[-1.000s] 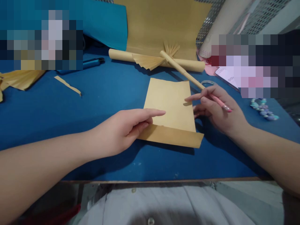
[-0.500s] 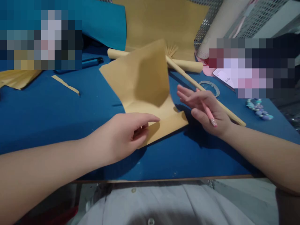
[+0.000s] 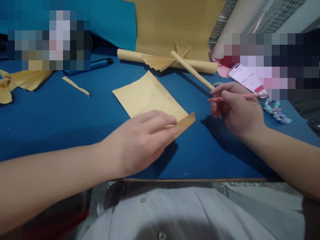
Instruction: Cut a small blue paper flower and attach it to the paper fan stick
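Observation:
A sheet of tan paper (image 3: 147, 96) lies on the blue table, its near edge folded up into a narrow strip. My left hand (image 3: 142, 143) is closed on that folded edge, fingers and thumb pinching it, and covers part of the strip. To the right, my right hand (image 3: 242, 111) is raised above the table with its fingers curled round a slim pink pencil (image 3: 250, 96). The pencil's pointed end faces left, and the hand is apart from the paper.
Beyond the sheet lie a rolled paper tube (image 3: 130, 54), a pleated paper fan (image 3: 158, 62) and a thin paper stick (image 3: 195, 72). A paper strip (image 3: 75, 86) is at left. A phone (image 3: 246, 78) and a beaded bracelet (image 3: 276, 111) lie at right.
The raised far part of the sheet has come down flat. My left hand has closed on the folded edge. My right hand has moved right and up, turning the pencil nearly level.

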A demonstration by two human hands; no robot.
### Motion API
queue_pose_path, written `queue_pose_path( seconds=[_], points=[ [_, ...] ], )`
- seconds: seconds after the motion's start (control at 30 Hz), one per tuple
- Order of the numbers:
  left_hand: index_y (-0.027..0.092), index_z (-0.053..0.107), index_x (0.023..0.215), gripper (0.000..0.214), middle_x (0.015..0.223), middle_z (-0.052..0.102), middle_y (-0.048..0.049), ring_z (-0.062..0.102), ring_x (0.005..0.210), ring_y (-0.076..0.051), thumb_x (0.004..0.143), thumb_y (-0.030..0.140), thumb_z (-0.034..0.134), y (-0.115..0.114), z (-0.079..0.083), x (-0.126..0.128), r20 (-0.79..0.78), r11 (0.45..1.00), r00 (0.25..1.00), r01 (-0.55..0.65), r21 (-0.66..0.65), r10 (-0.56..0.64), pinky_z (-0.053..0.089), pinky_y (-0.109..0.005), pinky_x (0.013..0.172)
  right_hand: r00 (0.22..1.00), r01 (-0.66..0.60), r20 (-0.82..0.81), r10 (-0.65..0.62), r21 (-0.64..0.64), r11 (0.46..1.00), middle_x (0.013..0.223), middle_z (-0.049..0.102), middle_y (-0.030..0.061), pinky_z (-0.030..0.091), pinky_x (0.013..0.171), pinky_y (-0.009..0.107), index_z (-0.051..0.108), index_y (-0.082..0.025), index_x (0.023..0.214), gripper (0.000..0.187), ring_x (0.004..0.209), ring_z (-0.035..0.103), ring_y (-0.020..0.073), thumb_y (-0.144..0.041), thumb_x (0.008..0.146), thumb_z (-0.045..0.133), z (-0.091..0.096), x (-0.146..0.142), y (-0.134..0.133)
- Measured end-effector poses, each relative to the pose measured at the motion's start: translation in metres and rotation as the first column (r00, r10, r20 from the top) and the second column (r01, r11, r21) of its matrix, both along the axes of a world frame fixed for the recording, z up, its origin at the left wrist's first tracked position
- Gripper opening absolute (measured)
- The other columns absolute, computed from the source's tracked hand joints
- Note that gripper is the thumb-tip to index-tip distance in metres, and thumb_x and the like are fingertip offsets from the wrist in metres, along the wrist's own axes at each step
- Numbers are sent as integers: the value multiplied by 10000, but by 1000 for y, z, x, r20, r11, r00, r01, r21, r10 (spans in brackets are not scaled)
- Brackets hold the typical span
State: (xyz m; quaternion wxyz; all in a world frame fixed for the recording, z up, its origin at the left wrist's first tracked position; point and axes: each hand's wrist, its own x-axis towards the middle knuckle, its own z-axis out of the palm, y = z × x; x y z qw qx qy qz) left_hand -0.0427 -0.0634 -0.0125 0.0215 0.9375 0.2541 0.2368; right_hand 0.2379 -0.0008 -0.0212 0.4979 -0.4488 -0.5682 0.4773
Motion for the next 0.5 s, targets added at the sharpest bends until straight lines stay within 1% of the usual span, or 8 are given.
queue_pose_path(
  seconds=[0.07, 0.13, 0.2, 0.27, 0.33, 0.4, 0.47, 0.5],
  points=[
    [70, 654, 1237, 328, 1262, 672, -140, 623, 1170, -267, 1003, 208, 471, -7, 1, 10, -185, 999, 982, 45, -21, -48, 541, -401, 1004, 990, -113, -105, 96, -171, 979, 572, 555, -14, 358, 439, 259, 602, -225, 761, 147, 494, 481, 127, -132, 860, 546, 16, -4, -5],
    [74, 691, 1169, 322, 1228, 672, -150, 640, 1109, -284, 1005, 227, 459, -12, 3, 20, -355, 997, 934, 6, -83, -35, 572, -414, 923, 964, -236, -186, 188, -283, 930, 622, 589, -6, 424, 490, 269, 574, -204, 742, 135, 520, 502, 116, -110, 837, 552, 27, -12, -10],
    [96, 715, 1077, 273, 1116, 670, -137, 644, 988, -280, 977, 194, 481, -14, 5, 28, -461, 991, 887, -45, -125, -19, 581, -420, 823, 935, -335, -241, 262, -345, 877, 679, 605, -4, 482, 561, 285, 574, -193, 775, 81, 544, 527, 104, -132, 827, 586, 30, -21, -15],
    [104, 705, 1101, 263, 1023, 645, -118, 618, 910, -276, 951, 173, 500, -12, 6, 33, -501, 991, 865, -51, -121, -17, 569, -427, 779, 910, -399, -276, 309, -384, 833, 694, 597, -9, 485, 580, 268, 568, -193, 807, 63, 562, 539, 100, -153, 826, 612, 23, -30, -18],
    [101, 668, 1213, 323, 1012, 627, -111, 594, 901, -273, 956, 179, 489, -7, 4, 36, -483, 995, 875, -32, -95, -18, 557, -427, 791, 907, -412, -256, 335, -377, 829, 702, 590, -11, 471, 566, 242, 558, -196, 817, 75, 593, 548, 102, -177, 856, 619, 12, -35, -19],
    [108, 630, 1297, 373, 1051, 624, -112, 582, 929, -267, 990, 199, 438, -1, -2, 36, -436, 996, 900, -26, -89, -15, 543, -425, 838, 917, -398, -153, 368, -300, 867, 737, 603, -11, 502, 599, 251, 568, -207, 863, 80, 641, 580, 116, -245, 924, 605, 2, -33, -17],
    [123, 616, 1323, 396, 1066, 624, -109, 574, 940, -255, 1018, 207, 378, 6, -9, 36, -388, 993, 922, -29, -117, -18, 528, -420, 872, 911, -398, 44, 410, -159, 903, 789, 638, -4, 545, 679, 286, 587, -222, 928, 121, 704, 631, 137, -325, 985, 558, -2, -25, -14],
    [124, 611, 1330, 403, 1063, 624, -108, 570, 940, -250, 1023, 204, 362, 9, -12, 36, -366, 991, 930, -26, -129, -23, 521, -415, 881, 884, -426, 173, 435, -90, 900, 826, 664, 5, 557, 720, 302, 600, -227, 949, 146, 749, 658, 150, -348, 1000, 537, -1, -19, -12]
  ],
)
